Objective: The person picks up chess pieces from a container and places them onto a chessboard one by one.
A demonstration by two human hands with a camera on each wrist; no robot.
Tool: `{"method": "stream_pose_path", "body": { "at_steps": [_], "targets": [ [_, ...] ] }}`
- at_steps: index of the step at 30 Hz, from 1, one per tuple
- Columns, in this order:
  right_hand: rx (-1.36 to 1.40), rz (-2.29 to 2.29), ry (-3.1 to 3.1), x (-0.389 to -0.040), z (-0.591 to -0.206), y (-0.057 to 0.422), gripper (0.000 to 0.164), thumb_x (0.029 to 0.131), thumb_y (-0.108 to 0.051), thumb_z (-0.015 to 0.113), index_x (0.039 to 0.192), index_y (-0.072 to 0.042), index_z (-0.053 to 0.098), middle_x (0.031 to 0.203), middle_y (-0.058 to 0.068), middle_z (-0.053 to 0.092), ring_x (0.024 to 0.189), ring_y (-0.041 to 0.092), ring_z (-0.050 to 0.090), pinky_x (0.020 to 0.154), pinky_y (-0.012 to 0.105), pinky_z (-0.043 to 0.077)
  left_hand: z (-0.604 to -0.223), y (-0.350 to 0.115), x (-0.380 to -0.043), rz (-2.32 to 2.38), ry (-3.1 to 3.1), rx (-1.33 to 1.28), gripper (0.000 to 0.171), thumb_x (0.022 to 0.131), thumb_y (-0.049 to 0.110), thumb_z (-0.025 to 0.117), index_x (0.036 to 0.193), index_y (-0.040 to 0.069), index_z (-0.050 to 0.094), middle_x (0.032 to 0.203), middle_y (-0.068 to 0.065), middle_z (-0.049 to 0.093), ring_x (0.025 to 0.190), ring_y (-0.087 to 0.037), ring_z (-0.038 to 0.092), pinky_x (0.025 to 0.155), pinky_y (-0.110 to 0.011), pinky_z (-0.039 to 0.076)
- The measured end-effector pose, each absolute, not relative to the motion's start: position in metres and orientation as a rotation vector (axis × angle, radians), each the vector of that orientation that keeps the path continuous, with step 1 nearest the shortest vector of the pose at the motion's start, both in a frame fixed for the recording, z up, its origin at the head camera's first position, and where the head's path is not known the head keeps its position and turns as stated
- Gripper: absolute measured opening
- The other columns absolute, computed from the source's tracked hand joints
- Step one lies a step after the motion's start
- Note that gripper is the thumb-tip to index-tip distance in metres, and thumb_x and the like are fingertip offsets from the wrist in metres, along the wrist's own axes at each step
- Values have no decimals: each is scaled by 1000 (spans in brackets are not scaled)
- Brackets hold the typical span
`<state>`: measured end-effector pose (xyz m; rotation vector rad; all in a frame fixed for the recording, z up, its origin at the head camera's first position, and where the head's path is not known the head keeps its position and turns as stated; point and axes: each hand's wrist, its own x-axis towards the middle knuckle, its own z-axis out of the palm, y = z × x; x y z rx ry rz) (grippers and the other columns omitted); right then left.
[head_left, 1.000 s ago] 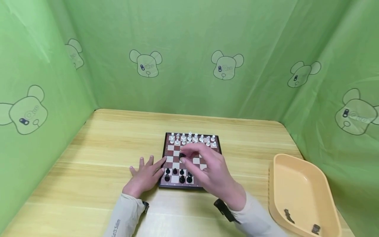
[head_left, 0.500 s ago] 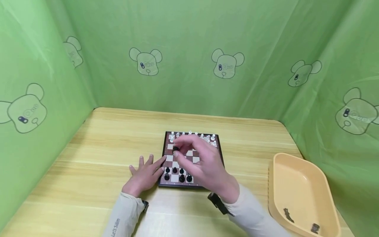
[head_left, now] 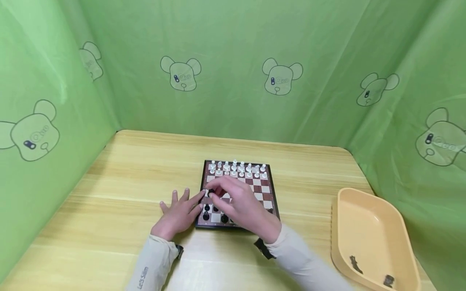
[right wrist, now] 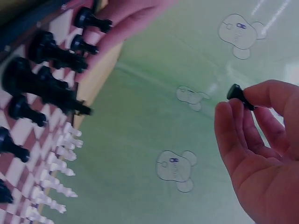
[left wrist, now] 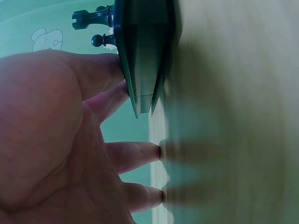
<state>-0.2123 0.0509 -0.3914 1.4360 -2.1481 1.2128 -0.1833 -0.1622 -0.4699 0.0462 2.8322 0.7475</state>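
Observation:
My right hand (head_left: 242,206) pinches a small black chess piece (right wrist: 236,95) between thumb and fingertips, over the left side of the chessboard (head_left: 265,189). Its round base shows in the right wrist view; the fingers hide the rest, so I cannot tell which piece it is. My left hand (head_left: 179,220) lies spread on the table, thumb and forefinger touching the board's left edge. A black rook (left wrist: 91,18) and a black pawn (left wrist: 97,40) stand near that edge. White pieces (head_left: 234,167) fill two rows at the far side, and several black ones (right wrist: 46,51) stand on the near side.
A shallow orange tray (head_left: 364,230) sits on the right of the wooden table (head_left: 145,161), with two small dark objects in it. Green curtains (head_left: 233,109) printed with bear heads enclose the table on the back and both sides.
The right hand has moved left over the board, still holding the black piece, and more of the white pieces show now. The left hand has kept its place.

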Motion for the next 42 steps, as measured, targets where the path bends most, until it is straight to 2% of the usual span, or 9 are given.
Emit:
{"method": "stream_pose_path", "body": {
  "at_steps": [13,23,42],
  "targets": [
    [1401,1090,-2500,-209,-411,51,15,95,-1,69,110,-3,69,109,5,71,92,11,67,81,17,57,-468,-161,-184,740,2832,48,52,111,41,43,161,30,38,165,-30,24,148,-64,6,103,-91,-3],
    [1389,906,-2665,-211,-419,50,15,96,-5,71,110,-8,72,109,1,73,102,14,68,92,25,58,-467,-161,-182,735,2835,48,51,110,38,44,161,29,40,164,-30,26,148,-64,7,102,-91,-2],
    [1447,760,-2702,-216,-436,48,11,90,-5,78,99,-9,75,95,1,76,89,16,69,86,33,59,-468,-162,-181,750,2834,38,51,110,37,45,160,29,41,164,-30,26,148,-64,6,103,-91,-2]
  ]
}}
